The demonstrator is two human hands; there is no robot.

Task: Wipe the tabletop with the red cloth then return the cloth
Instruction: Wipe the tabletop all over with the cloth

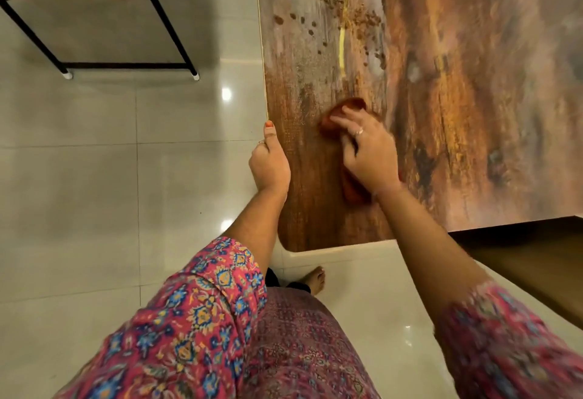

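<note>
The tabletop [441, 98] has a mottled brown, orange and grey pattern with a yellow streak. A red cloth [353, 188] lies bunched on it near the left edge, mostly hidden under my right hand [367, 149]. That hand presses the cloth down with its fingers curled over it; bits of red show beyond the fingertips and below the wrist. My left hand [270, 163] grips the table's left edge, thumb on top and fingers hidden under the rim.
A stool with black metal legs [104, 65] and a grey cushion stands on the pale tiled floor at the upper left. A dark wooden bench or shelf [520, 256] juts out at the table's near right. My bare foot [315, 278] is by the table corner.
</note>
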